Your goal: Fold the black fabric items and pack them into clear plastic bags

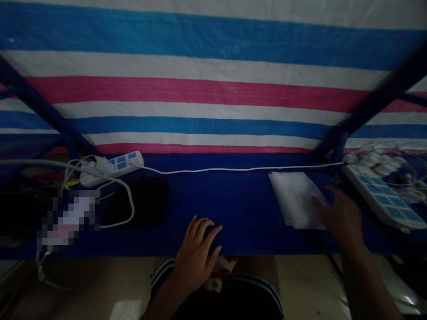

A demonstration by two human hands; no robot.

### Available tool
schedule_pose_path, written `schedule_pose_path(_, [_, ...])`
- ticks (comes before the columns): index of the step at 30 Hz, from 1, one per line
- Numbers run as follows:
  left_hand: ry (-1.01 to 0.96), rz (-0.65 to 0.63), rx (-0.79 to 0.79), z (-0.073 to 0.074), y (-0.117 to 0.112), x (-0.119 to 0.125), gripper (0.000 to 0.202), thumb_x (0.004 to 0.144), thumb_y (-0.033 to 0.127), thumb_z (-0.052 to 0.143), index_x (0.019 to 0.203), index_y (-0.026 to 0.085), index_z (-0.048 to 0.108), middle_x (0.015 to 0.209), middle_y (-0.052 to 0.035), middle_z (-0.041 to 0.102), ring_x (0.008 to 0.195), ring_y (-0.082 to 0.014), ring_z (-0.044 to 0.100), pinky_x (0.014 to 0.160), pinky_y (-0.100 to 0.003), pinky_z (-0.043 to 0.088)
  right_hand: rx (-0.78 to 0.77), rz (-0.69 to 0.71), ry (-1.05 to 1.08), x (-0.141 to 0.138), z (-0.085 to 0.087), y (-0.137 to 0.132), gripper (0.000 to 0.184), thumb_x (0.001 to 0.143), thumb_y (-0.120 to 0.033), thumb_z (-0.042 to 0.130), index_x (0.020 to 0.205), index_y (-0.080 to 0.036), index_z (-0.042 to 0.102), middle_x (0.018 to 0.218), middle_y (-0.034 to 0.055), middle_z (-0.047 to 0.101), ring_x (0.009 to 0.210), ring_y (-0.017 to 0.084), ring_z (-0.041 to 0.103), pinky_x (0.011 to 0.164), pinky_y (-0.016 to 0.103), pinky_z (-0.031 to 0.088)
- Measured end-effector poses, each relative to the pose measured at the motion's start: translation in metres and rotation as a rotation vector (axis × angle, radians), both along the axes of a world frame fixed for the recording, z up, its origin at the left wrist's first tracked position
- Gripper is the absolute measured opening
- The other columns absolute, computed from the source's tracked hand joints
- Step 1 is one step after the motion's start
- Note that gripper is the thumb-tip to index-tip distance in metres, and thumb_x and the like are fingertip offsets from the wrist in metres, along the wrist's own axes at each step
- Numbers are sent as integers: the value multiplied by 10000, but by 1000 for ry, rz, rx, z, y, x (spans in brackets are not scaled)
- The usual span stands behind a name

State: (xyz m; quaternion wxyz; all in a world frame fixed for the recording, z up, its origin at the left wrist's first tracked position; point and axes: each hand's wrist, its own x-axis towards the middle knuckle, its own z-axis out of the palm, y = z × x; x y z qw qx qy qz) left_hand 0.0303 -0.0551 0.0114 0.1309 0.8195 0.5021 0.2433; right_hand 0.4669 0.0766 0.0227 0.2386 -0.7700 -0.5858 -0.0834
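- At the right half of the blue tabletop (240, 206), I have a stack of white sheets (290, 200) lying flat, its near edge close to the tabletop's front.
- I judge the step in hand to be a handling of that stack: the right hand (343, 218) is extended to its right side, thumb overlapping the sheets in my view. Blur keeps me from telling whether it touches them.
- From here, I'd say any grip calls for setting the thumb against one edge, closing the fingers opposite, and keeping the sheets square.
- That right forearm comes up from the lower right, with thumb and index finger apart and nothing visibly held between them.
- My left hand (196, 249) lies palm down across the front edge, fingers loosely spread and pointing forward, holding nothing that I can see.
- I would keep the right wrist clear of the power strip (387, 200) just beyond it, and of the white cable (213, 170) running behind the stack.
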Motion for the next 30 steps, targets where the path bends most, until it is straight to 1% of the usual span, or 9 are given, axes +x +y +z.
schedule_pose_path(2, [6, 5, 0, 0, 0, 1, 471, 999, 232, 575, 1468, 265, 542, 1384, -98, 579, 1374, -308, 518, 1252, -662, 356, 133, 82, -6, -20, 3, -10, 698, 925, -615, 485, 1329, -74, 660, 1261, 286, 706, 1192, 440, 662, 1001, 585, 505])
schedule_pose_path(5, [13, 4, -22, 1, -1, 2, 465, 996, 245, 588, 1459, 263, 550, 1391, -98, 574, 1383, -313, 505, 1261, -660, 336, 207, 214, 56, -68, 15, -26, 600, 951, -561, 536, 1379, -151, 629, 1358, 214, 680, 1274, 388, 635, 1078, 582, 495])
schedule_pose_path(8, [18, 2, -49, 3, 3, 0, 430, 1007, 267, 588, 1436, 274, 566, 1408, -91, 572, 1375, -309, 512, 1253, -649, 349, 133, 467, 162, -126, 18, -38, 527, 993, -505, 554, 1412, -190, 606, 1415, 170, 664, 1313, 334, 629, 1128, 542, 491])
schedule_pose_path(11, [45, 19, -54, 1, 20, -6, 446, 1029, 302, 570, 1473, 279, 537, 1494, -98, 539, 1412, -314, 490, 1214, -603, 419, -13, 647, 223, -177, 8, -41, 532, 1002, -480, 566, 1468, -223, 577, 1524, 145, 592, 1388, 320, 576, 1173, 544, 462])
schedule_pose_path(15, [119, 67, 6, -5, 55, -14, 558, 1042, 359, 557, 1576, 250, 436, 1641, -119, 437, 1548, -348, 358, 1248, -612, 358, -148, 724, 167, -222, -11, -38, 627, 1000, -500, 558, 1555, -211, 508, 1634, 154, 477, 1524, 347, 423, 1228, 584, 373])
schedule_pose_path(18, [171, 105, 37, -10, 71, -15, 555, 1062, 375, 503, 1592, 231, 422, 1678, -119, 408, 1588, -344, 301, 1286, -621, 278, -214, 688, 83, -240, -21, -39, 706, 1005, -555, 537, 1603, -189, 449, 1687, 153, 393, 1593, 364, 283, 1278, 611, 253])
schedule_pose_path(21, [210, 125, 43, -11, 73, -14, 581, 1063, 385, 491, 1619, 254, 386, 1705, -101, 372, 1608, -365, 250, 1291, -676, 204, -246, 664, 39, -247, -26, -42, 749, 1022, -591, 499, 1637, -177, 392, 1717, 150, 329, 1616, 359, 218, 1305, 602, 169])
schedule_pose_path(26, [209, 129, 30, -10, 69, -13, 618, 1072, 416, 469, 1649, 249, 321, 1713, -95, 360, 1612, -369, 237, 1286, -674, 206, -242, 650, 43, -246, -25, -44, 795, 1029, -615, 471, 1658, -149, 335, 1722, 159, 313, 1618, 351, 211, 1309, 585, 180])
schedule_pose_path(30, [173, 133, 35, -9, 69, -13, 752, 1068, 399, 478, 1697, 199, 118, 1718, -107, 348, 1610, -361, 243, 1291, -645, 220, -228, 649, 48, -245, -26, -44, 870, 1036, -608, 463, 1690, -100, 199, 1719, 173, 308, 1623, 341, 196, 1315, 561, 186])
